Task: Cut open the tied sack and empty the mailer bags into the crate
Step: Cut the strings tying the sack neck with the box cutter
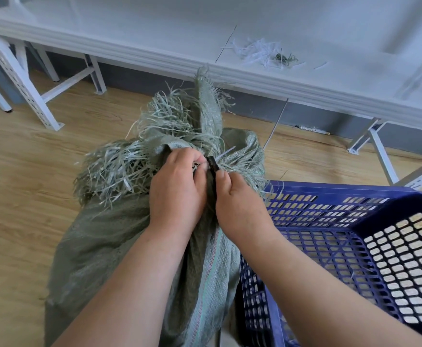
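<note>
A grey-green woven sack (pixel 99 251) stands on the floor, its frayed neck (pixel 154 136) bunched and tied. My left hand (pixel 177 191) grips the bunched neck just below the tie. My right hand (pixel 237 206) holds a small black-handled cutter (pixel 212 166) whose thin blade points into the tied spot. A blue perforated plastic crate (pixel 385 216) stands right beside the sack, and no mailer bags show in it. The sack's contents are hidden.
A long white table (pixel 205 33) runs across the back, with loose white and green fibre scraps (pixel 265 55) on it. White metal table legs (pixel 29 78) stand at left and right. Wooden floor (pixel 24 176) lies around the sack.
</note>
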### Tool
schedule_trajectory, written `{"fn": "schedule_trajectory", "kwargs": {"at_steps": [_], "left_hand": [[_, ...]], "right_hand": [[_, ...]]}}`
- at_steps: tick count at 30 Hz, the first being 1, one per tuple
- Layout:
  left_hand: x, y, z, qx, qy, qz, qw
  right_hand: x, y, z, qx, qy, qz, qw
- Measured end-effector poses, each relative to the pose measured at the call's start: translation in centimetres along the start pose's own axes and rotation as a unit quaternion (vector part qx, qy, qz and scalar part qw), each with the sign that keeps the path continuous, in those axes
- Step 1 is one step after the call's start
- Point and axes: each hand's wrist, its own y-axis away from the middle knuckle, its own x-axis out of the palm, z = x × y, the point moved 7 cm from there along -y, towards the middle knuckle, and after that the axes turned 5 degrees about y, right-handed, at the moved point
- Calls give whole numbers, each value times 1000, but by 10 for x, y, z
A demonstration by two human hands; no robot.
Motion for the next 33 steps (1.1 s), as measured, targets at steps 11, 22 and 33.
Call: {"fn": "schedule_trajectory", "kwargs": {"at_steps": [11, 22, 33], "left_hand": [[0, 0, 4, -13, 13, 2, 1000], [0, -2, 8, -26, 20, 4, 999], [0, -1, 8, -28, 16, 3, 999]], "right_hand": [[4, 1, 3, -6, 5, -2, 1000], [4, -2, 12, -28, 11, -4, 1000], [9, -6, 5, -14, 6, -11, 1000]]}}
